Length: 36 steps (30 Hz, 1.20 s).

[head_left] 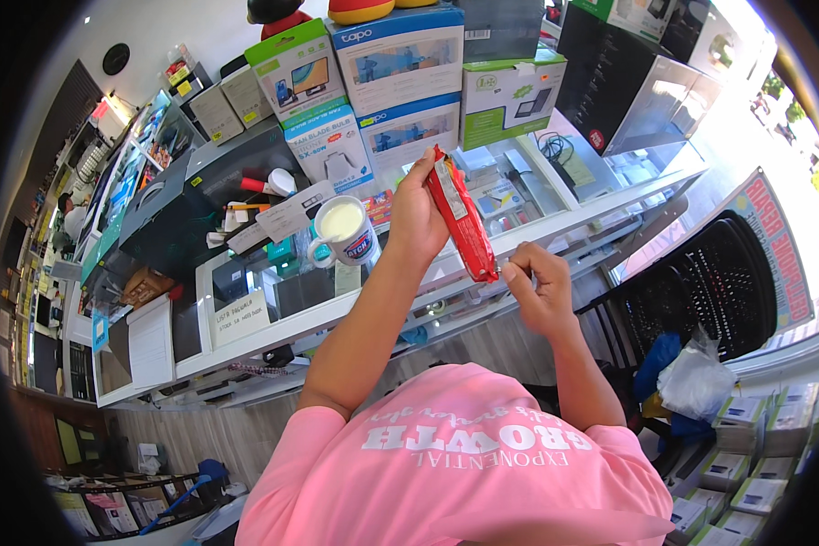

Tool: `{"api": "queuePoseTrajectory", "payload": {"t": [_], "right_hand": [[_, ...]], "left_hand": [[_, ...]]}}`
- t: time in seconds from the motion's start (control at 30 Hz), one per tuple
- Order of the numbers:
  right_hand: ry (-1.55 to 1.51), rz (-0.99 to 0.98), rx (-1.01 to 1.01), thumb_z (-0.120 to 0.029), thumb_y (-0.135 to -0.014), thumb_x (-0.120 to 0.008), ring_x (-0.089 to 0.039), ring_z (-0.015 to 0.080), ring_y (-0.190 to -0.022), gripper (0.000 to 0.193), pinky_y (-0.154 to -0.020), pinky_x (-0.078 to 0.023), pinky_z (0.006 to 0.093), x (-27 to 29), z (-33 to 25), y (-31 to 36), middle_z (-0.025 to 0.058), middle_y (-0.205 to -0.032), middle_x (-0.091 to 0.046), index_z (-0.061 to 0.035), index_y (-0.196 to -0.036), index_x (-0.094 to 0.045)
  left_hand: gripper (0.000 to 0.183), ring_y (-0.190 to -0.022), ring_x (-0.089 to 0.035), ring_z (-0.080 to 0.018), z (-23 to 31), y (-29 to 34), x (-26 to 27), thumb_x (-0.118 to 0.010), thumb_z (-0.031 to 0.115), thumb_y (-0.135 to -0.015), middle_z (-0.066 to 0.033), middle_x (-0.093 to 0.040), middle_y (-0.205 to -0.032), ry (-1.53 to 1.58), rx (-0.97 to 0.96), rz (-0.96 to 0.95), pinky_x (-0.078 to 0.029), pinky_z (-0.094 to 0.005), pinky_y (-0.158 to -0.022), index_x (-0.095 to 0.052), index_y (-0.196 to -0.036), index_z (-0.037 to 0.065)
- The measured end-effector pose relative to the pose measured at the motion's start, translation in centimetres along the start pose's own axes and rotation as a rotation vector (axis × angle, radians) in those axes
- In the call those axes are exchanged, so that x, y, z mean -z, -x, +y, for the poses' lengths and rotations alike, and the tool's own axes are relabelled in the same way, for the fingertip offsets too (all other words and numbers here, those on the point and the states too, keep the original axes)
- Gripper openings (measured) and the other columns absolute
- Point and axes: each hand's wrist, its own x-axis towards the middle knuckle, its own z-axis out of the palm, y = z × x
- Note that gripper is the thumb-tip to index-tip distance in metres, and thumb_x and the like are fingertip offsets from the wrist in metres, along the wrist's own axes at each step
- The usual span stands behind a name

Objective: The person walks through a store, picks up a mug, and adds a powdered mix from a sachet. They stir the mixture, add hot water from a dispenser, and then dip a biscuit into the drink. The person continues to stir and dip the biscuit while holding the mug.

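Observation:
A long red snack packet [461, 218] is held up at a slant over the glass counter. My left hand [416, 217] is closed around its upper part, with the thumb near the top end. At the packet's lower end, my right hand [542, 288] pinches the crimped edge between thumb and fingers. The packet's contents are hidden. Left of my left forearm, a white mug [348, 244] with a printed side stands upright on the counter, holding a pale, creamy drink. Neither hand touches the mug.
Boxed goods [400, 64] line the counter's back, and a large black box [623, 96] stands at the right. A paper pad [150, 341] lies at the left on the glass display counter [246, 335]. A black chair [714, 282] and stacked boxes [737, 469] stand at right.

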Motion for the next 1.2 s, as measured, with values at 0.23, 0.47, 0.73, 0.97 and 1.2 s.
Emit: {"api": "queuePoseTrajectory", "payload": {"t": [0.23,0.47,0.73,0.97,1.2], "right_hand": [[0.215,0.015,-0.346,-0.017,-0.098,-0.066,-0.047,0.0103,-0.062,0.021,-0.058,-0.041,0.0309,0.4,5.9,-6.7,0.0027,-0.070,-0.059,0.0013,-0.087,-0.064],[-0.053,-0.043,-0.281,-0.028,-0.103,-0.064,-0.064,0.0110,-0.085,0.031,-0.077,-0.053,0.0293,-3.1,4.0,-8.6,0.0054,-0.090,-0.072,-0.0006,-0.116,-0.073],[-0.238,-0.105,-0.303,-0.026,-0.101,-0.069,-0.064,0.0102,-0.083,0.030,-0.075,-0.052,0.0291,-3.5,1.7,-9.7,0.0041,-0.091,-0.073,0.0020,-0.110,-0.073],[-0.081,0.013,-0.199,-0.018,-0.101,-0.066,-0.064,0.0118,-0.075,0.024,-0.071,-0.052,0.0289,-4.6,1.5,-9.6,0.0098,-0.083,-0.073,0.0050,-0.104,-0.071],[0.022,0.005,-0.236,-0.017,-0.100,-0.066,-0.065,0.0148,-0.074,0.023,-0.070,-0.052,0.0314,-4.0,1.9,-9.8,0.0124,-0.083,-0.073,0.0055,-0.104,-0.071]], "left_hand": [[0.021,-0.082,-0.067,-0.0186,-1.6,0.9,0.8,-0.064,0.032,-0.103,-0.0026,-0.065,-0.091,-0.093,-0.141,0.073,-0.058,-0.0398,-0.070,-0.059,-0.109,0.013],[0.032,-0.082,-0.064,-0.0099,-1.4,1.6,2.5,-0.060,0.040,-0.105,-0.0020,-0.063,-0.094,-0.417,-0.360,0.024,-0.057,-0.0276,-0.071,-0.055,-0.112,0.009],[0.030,-0.082,-0.060,-0.0061,-0.9,2.1,0.9,-0.056,0.040,-0.108,0.0005,-0.063,-0.094,-0.540,-0.417,-0.026,-0.053,-0.0245,-0.074,-0.059,-0.111,0.010],[0.060,-0.076,-0.059,-0.0066,-2.2,1.1,1.8,-0.040,0.064,-0.107,0.0007,-0.061,-0.086,-0.632,-0.309,0.103,-0.050,-0.0235,-0.070,-0.062,-0.105,0.008],[0.070,-0.063,-0.054,-0.0094,-2.6,1.5,1.8,-0.041,0.074,-0.099,0.0003,-0.059,-0.079,-0.333,-0.133,0.079,-0.045,-0.0261,-0.054,-0.063,-0.102,0.009]]}}
